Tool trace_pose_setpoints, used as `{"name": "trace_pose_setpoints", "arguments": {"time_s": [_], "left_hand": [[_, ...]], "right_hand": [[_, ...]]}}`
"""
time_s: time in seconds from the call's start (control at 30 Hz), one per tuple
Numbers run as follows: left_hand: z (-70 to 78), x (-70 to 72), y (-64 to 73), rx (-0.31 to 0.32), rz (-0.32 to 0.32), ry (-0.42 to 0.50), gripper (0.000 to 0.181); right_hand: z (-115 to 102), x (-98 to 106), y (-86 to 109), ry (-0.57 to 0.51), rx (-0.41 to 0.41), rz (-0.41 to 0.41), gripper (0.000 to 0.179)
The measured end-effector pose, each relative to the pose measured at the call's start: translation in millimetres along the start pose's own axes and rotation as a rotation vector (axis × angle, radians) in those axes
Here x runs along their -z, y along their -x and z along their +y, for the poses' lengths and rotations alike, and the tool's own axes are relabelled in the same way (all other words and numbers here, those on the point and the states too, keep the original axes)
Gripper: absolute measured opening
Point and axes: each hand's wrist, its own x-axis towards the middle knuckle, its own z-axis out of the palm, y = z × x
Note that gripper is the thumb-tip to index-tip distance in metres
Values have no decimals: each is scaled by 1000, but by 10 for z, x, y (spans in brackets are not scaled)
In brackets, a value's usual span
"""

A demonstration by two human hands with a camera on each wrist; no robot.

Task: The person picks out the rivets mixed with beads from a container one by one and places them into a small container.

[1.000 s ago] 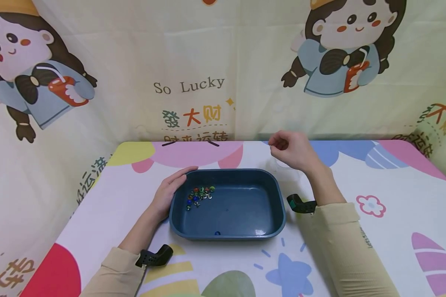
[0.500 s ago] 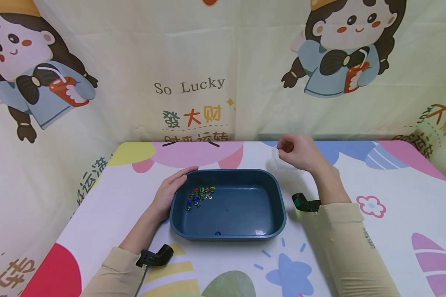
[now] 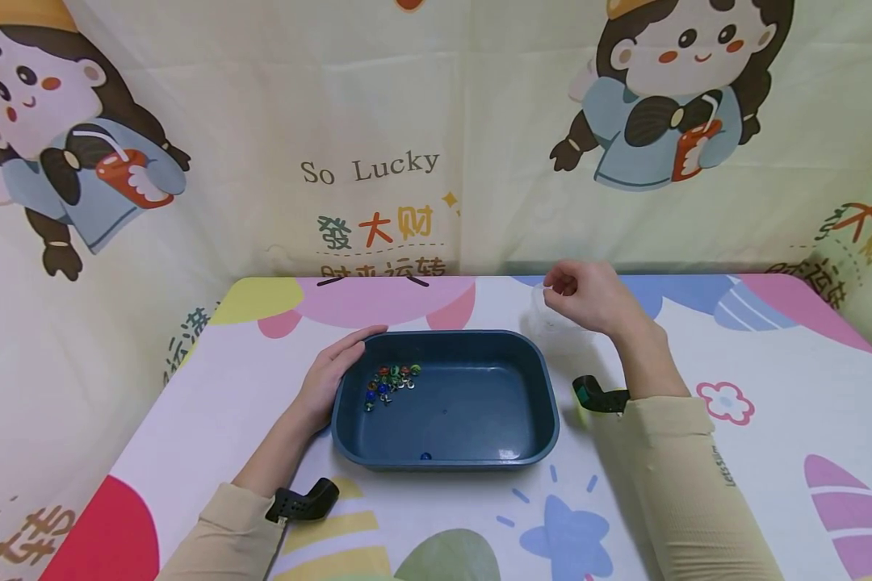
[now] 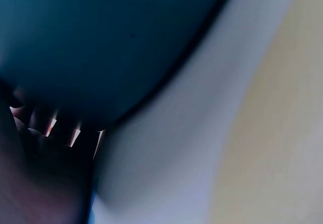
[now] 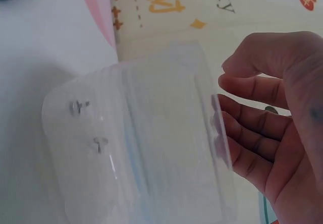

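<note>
Glass marbles (image 3: 391, 381) are lying clustered toward the far left of a blue tray (image 3: 465, 411). On their left, the left hand (image 3: 337, 369) is reaching forward from a beige sleeve (image 3: 221, 516), its fingers extending fairly straight and touching the tray's outer corner, just across the wall from the cluster. The round pieces are showing red, green and blue, with silvery bits (image 3: 410, 385) among them; one blue marble (image 3: 425, 457) is sitting apart by the near wall. The tray is looking smooth, oblong and round-cornered. Farther right, a thin-walled clear container (image 5: 166, 133) is standing on the bench (image 3: 785, 403), holding a few small shiny pieces (image 5: 99, 144). Above it, the right hand (image 3: 584, 298) is arching with fingers loosely curling near the rim, thumb and forefinger nearly meeting; whether they are pinching something small, I cannot tell. Beyond the right sleeve, a pink-outlined flower (image 3: 727, 403) is decorating the bench's printed surface.
</note>
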Motion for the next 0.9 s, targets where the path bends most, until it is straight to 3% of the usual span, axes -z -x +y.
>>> {"name": "trace_pose_setpoints", "arguments": {"time_s": [0.47, 0.7, 0.9], "left_hand": [[-2, 10, -2, -16, -6, -1, 46], [1, 12, 2, -15, -13, 15, 46], [4, 10, -2, -11, -12, 18, 46]], "right_hand": [[-312, 47, 11, -149, 59, 100, 17], [-505, 71, 30, -219, 136, 144, 14], [-652, 27, 24, -287, 184, 121, 12]]}}
